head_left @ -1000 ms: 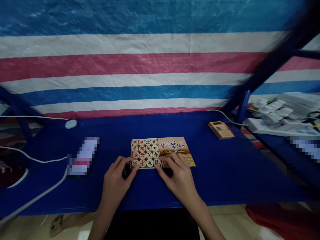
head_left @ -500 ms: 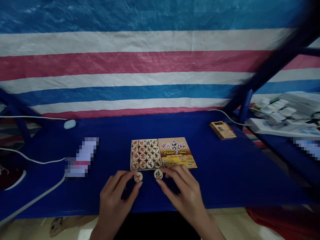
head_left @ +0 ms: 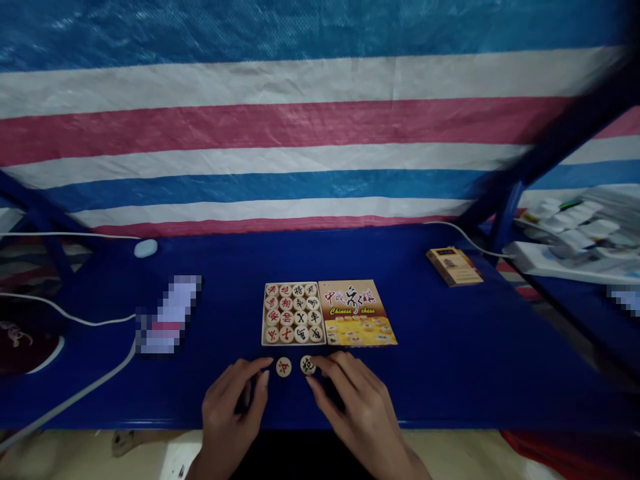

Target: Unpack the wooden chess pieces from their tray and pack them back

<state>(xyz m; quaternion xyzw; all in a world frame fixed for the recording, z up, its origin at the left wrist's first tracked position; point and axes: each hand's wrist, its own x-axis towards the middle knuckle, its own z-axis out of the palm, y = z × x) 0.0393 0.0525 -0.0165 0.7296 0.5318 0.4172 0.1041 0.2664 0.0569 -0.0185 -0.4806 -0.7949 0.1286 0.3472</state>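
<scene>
Two round Chinese chess pieces lie in front of an open box (head_left: 263,315) packed with several more in rows. The red-marked chess piece (head_left: 283,367) sits free on the blue table. My left hand (head_left: 234,393) is just left of it, thumb and fingers apart with nothing between them. Thumb and forefinger of my right hand (head_left: 357,397) close around the edge of the black-marked chess piece (head_left: 308,365). Against the right side of the box lies its printed lid (head_left: 357,313), lettered "Chinese chess".
On the blue table (head_left: 450,360) are a pixelated phone-like thing (head_left: 170,317) at left, a pale rounded object (head_left: 145,249) behind it, and a small yellow-brown box (head_left: 455,267) at right. White cables run in from the left. A power strip (head_left: 560,260) with plugs stands far right.
My left hand has let go of the red-marked piece and drawn back left. My right hand has brought the black-marked piece left, closer to the red one. The camera view has shifted slightly.
</scene>
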